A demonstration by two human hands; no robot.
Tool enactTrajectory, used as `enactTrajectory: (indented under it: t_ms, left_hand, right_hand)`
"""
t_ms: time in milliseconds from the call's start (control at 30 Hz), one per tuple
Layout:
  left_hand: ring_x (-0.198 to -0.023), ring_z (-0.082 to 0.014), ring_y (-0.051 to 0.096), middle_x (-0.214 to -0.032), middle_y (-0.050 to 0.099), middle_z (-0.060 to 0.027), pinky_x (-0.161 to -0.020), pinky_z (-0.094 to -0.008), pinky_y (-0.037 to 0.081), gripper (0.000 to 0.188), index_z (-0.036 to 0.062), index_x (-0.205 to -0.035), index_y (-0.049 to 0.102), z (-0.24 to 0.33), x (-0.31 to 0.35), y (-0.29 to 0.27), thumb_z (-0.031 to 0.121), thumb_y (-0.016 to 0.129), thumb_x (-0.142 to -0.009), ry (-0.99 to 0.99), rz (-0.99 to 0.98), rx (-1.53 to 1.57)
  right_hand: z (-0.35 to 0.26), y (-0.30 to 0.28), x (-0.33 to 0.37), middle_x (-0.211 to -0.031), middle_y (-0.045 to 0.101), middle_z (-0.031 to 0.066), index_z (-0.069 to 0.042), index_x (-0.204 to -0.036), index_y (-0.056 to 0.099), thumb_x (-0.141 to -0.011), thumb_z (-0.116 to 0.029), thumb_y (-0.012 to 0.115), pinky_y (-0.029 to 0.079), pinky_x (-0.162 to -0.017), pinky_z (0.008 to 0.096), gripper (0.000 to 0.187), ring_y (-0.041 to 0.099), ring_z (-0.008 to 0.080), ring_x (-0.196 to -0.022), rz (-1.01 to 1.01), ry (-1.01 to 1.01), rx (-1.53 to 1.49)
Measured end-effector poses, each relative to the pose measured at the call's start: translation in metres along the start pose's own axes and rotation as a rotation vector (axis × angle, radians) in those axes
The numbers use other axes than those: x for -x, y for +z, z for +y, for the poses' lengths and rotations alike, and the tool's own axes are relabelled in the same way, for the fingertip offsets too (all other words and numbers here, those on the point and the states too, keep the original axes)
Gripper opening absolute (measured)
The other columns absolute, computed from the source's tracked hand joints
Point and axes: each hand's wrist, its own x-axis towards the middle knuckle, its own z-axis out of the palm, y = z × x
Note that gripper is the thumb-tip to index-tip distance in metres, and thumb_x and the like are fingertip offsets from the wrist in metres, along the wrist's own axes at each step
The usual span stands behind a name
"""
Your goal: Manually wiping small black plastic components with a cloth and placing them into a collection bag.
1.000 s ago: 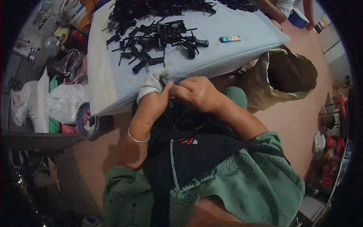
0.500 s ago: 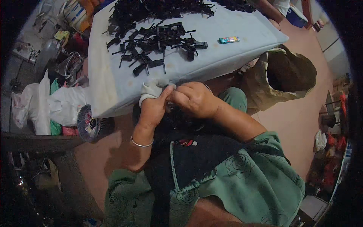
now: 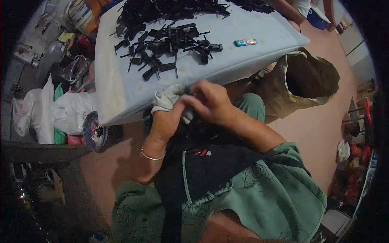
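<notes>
My left hand (image 3: 167, 121) is at the near edge of the covered table, a white cloth or glove (image 3: 163, 100) wrapped about its fingers, the thumb bare. Right beside it, my right hand (image 3: 214, 102) is closed with fingers bent, slightly smeared by motion. A small dark bit (image 3: 187, 88) shows between the hands; most of what they grip is hidden. Just beyond them lies a loose pile of black plastic parts (image 3: 166, 44) with thin prongs, and a bigger heap of them (image 3: 162, 10) sits farther back.
A pale cover lies over the table (image 3: 239, 60); a small colourful packet (image 3: 245, 42) rests on it. A large open brown sack (image 3: 279, 93) stands right. Left are white bags (image 3: 75, 113) and a round mesh basket (image 3: 95, 141). Another person's arm (image 3: 289, 12) shows at the far right.
My right hand has shifted slightly up and its fingers have turned. The white cloth on my left hand has moved a little, and a dark bit now shows beside it.
</notes>
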Motion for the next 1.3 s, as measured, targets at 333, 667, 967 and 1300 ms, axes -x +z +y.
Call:
enactTrajectory:
  t_ms: [333,667,967,1300]
  left_hand:
    - [-0.062,-0.0086,0.052,-0.08,0.057,-0.0023,-0.054,-0.0211,0.043,0.021,0.0011,-0.099,0.052,0.02,-0.006,0.009,0.005,0.055,-0.079,0.004,0.074,-0.318]
    - [-0.087,-0.0329,0.055,-0.094,0.056,-0.0203,-0.077,-0.0367,0.043,0.028,-0.0014,-0.1,0.051,0.002,-0.003,0.008,0.004,0.055,-0.074,0.43,0.132,-0.836]
    - [-0.074,-0.0083,0.049,-0.086,0.053,-0.0042,-0.065,-0.0206,0.042,0.025,0.0018,-0.109,0.042,0.024,-0.009,0.005,0.005,0.049,-0.085,0.091,0.109,-0.203]
    - [-0.066,-0.0074,0.048,-0.084,0.054,-0.0037,-0.059,-0.0198,0.04,0.023,0.0025,-0.109,0.042,0.014,-0.009,0.0,0.008,0.045,-0.087,0.029,0.066,0.009]
  right_hand:
    - [0.008,-0.011,0.001,-0.061,0.05,0.0155,0.001,-0.078,0.051,-0.085,-0.025,0.054,0.041,-0.053,0.0324,0.026,0.043,0.0201,-0.052,-0.125,0.598,-0.369]
    - [0.003,0.018,0.013,-0.061,0.048,0.0046,0.001,-0.076,0.053,-0.089,-0.024,0.046,0.04,-0.056,0.0284,0.029,0.041,0.0099,-0.059,-0.132,0.789,-0.543]
    - [0.008,-0.007,0.006,-0.08,0.056,0.0024,0.001,-0.093,0.055,-0.086,-0.017,0.053,0.041,-0.066,0.0234,0.019,0.047,0.0065,-0.074,-0.213,0.691,-0.481]
    - [0.024,-0.018,0.014,-0.071,0.057,0.0156,0.0,-0.089,0.057,-0.081,-0.015,0.058,0.044,-0.057,0.0293,0.017,0.054,0.0143,-0.06,-0.207,0.318,-0.263]
